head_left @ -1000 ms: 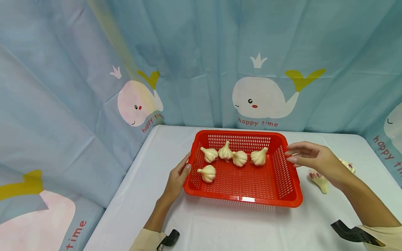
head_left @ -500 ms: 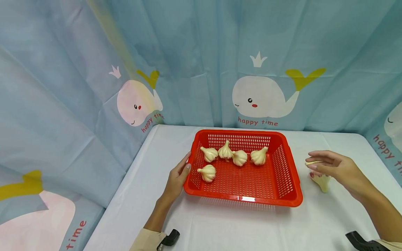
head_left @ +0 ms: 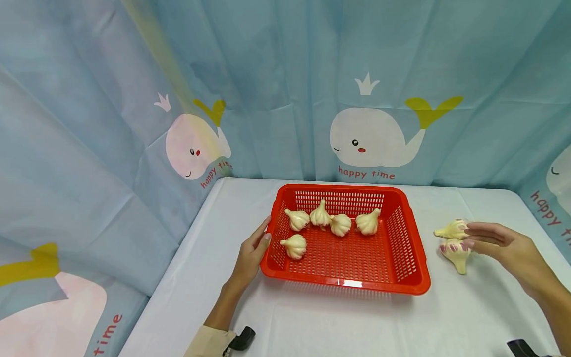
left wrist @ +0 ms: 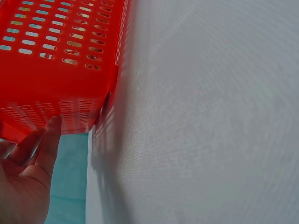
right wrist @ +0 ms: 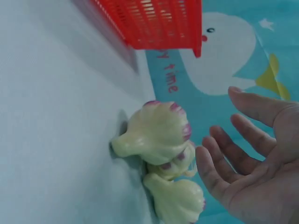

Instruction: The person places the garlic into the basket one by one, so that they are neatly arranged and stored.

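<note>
A red plastic basket (head_left: 348, 286) with slotted walls stands on the white table, several pale garlic bulbs (head_left: 341, 225) inside it. My left hand (head_left: 248, 255) rests against its left end, thumb at the rim; in the left wrist view the straight fingers (left wrist: 51, 140) touch the slotted wall. Right of the basket lie two purple-marked garlic bulbs, the nearer garlic bulb (head_left: 456, 255) and the farther garlic bulb (head_left: 452, 229). My right hand (head_left: 513, 250) is just right of them, loosely spread and holding nothing. A third garlic bulb (right wrist: 180, 200) shows in the right wrist view; my hand hides it from the head view.
White cloth covers the table (head_left: 312, 327). A blue curtain (head_left: 285, 99) printed with whales rises behind the table's far edge and along its left side.
My right hand has moved rightward from beside the basket's right rim to the loose garlic bulbs, uncovering the farther one. The left hand, the basket and its garlic stay in place.
</note>
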A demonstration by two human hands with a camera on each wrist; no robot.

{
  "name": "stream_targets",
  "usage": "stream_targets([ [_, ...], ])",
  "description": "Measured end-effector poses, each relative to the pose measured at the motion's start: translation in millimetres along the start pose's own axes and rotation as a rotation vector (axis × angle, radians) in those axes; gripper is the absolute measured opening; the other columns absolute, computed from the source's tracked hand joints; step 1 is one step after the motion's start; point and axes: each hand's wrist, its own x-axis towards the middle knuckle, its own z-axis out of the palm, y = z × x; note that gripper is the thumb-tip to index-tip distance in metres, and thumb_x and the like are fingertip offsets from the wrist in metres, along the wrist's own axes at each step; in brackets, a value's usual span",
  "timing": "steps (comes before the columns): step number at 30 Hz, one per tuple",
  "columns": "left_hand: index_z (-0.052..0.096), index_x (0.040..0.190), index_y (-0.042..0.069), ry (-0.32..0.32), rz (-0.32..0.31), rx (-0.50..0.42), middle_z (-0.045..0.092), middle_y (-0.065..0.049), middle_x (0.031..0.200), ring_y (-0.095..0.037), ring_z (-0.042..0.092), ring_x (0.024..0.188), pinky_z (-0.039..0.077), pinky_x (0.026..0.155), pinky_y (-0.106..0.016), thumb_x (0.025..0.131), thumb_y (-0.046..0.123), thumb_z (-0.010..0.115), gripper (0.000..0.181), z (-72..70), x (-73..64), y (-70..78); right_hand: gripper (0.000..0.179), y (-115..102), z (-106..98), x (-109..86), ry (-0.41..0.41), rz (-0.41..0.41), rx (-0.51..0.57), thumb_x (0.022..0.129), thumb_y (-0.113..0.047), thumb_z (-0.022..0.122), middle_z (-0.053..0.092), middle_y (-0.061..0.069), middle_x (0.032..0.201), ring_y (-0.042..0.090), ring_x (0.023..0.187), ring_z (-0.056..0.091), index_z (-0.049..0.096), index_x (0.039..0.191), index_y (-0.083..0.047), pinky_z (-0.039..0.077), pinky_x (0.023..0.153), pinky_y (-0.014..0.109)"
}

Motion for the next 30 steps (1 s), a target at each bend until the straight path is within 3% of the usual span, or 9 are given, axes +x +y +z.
stream_targets([
  [4, 0.044, 0.163, 0.025, 0.003, 0.001, 0.005, 0.044, 0.005, 0.166, -0.017, 0.04, 0.155, 0.039, 0.121, -0.036, 0.113, 0.031, 0.051, 0.051, -0.1, 0.2, 0.0, 0.07, 6, 0, 0.5, 0.001, 0.096, -0.025, 0.104, -0.045, 0.067, 0.059, -0.028, 0.128, -0.004, 0.12, 0.054, 0.047, 0.156, -0.003, 0.04, 0.123, 0.053],
  [7, 0.044, 0.163, 0.026, 0.003, 0.001, 0.005, 0.044, 0.005, 0.166, -0.017, 0.04, 0.155, 0.039, 0.121, -0.037, 0.113, 0.031, 0.051, 0.051, -0.2, 0.3, 0.0, 0.077, 11, 2, 2.0, -0.008, 0.145, -0.016, 0.104, -0.05, 0.065, 0.053, -0.001, 0.152, 0.033, 0.144, 0.039, 0.042, 0.158, 0.0, 0.024, 0.113, 0.083],
  [11, 0.044, 0.163, 0.026, -0.001, -0.003, -0.008, 0.043, 0.005, 0.167, -0.018, 0.04, 0.155, 0.041, 0.119, -0.037, 0.113, 0.031, 0.051, 0.051, -0.1, -0.2, 0.4, 0.081, 17, 4, 3.9, -0.034, 0.16, -0.017, 0.102, -0.053, 0.067, 0.054, -0.001, 0.15, 0.05, 0.154, 0.02, 0.042, 0.158, 0.0, 0.024, 0.113, 0.083],
  [14, 0.043, 0.164, 0.026, -0.005, -0.004, -0.013, 0.043, 0.005, 0.167, -0.018, 0.04, 0.155, 0.042, 0.118, -0.037, 0.113, 0.032, 0.051, 0.052, -0.1, -0.7, 0.5, 0.083, 19, 6, 5.4, -0.062, 0.164, -0.038, 0.102, -0.053, 0.067, 0.054, 0.009, 0.153, 0.053, 0.153, 0.02, 0.041, 0.159, 0.001, 0.028, 0.11, 0.084],
  [16, 0.043, 0.164, 0.025, -0.007, -0.001, -0.015, 0.043, 0.005, 0.167, -0.018, 0.04, 0.155, 0.042, 0.118, -0.037, 0.113, 0.032, 0.052, 0.052, -0.1, -0.6, 0.3, 0.085, 20, 7, 6.1, -0.086, 0.174, -0.057, 0.103, -0.054, 0.065, 0.036, 0.032, 0.164, 0.056, 0.15, 0.022, 0.038, 0.16, 0.003, 0.031, 0.108, 0.084],
  [21, 0.043, 0.164, 0.025, -0.011, 0.006, -0.025, 0.042, 0.004, 0.168, -0.018, 0.04, 0.155, 0.041, 0.119, -0.037, 0.113, 0.031, 0.052, 0.052, 0.2, 0.2, 0.0, 0.086, 23, 5, 8.4, -0.119, 0.192, -0.104, 0.103, -0.055, 0.063, 0.031, 0.04, 0.161, 0.058, 0.14, 0.031, 0.037, 0.159, 0.005, 0.04, 0.102, 0.08],
  [24, 0.043, 0.164, 0.024, -0.01, 0.012, -0.026, 0.042, 0.003, 0.168, -0.019, 0.04, 0.155, 0.041, 0.118, -0.037, 0.113, 0.03, 0.052, 0.052, 0.3, 0.5, 0.5, 0.087, 26, 4, 10.0, -0.125, 0.192, -0.153, 0.102, -0.055, 0.065, 0.036, 0.041, 0.158, 0.052, 0.13, 0.045, 0.039, 0.157, 0.007, 0.058, 0.094, 0.052],
  [27, 0.042, 0.164, 0.024, -0.01, 0.016, -0.02, 0.043, 0.003, 0.167, -0.02, 0.04, 0.155, 0.041, 0.118, -0.037, 0.113, 0.03, 0.052, 0.052, 0.4, 0.4, 1.0, 0.087, 27, 2, 10.7, -0.139, 0.19, -0.187, 0.101, -0.057, 0.067, 0.043, 0.04, 0.154, 0.032, 0.114, 0.058, 0.043, 0.155, 0.008, 0.055, 0.073, 0.023],
  [30, 0.042, 0.164, 0.024, -0.01, 0.016, -0.017, 0.043, 0.004, 0.167, -0.019, 0.041, 0.155, 0.042, 0.118, -0.036, 0.113, 0.03, 0.052, 0.052, 0.4, 0.1, 1.2, 0.084, 27, 2, 10.2, -0.158, 0.184, -0.187, 0.1, -0.055, 0.068, 0.05, 0.039, 0.149, 0.003, 0.097, 0.06, 0.047, 0.15, 0.009, 0.053, 0.068, 0.018],
])
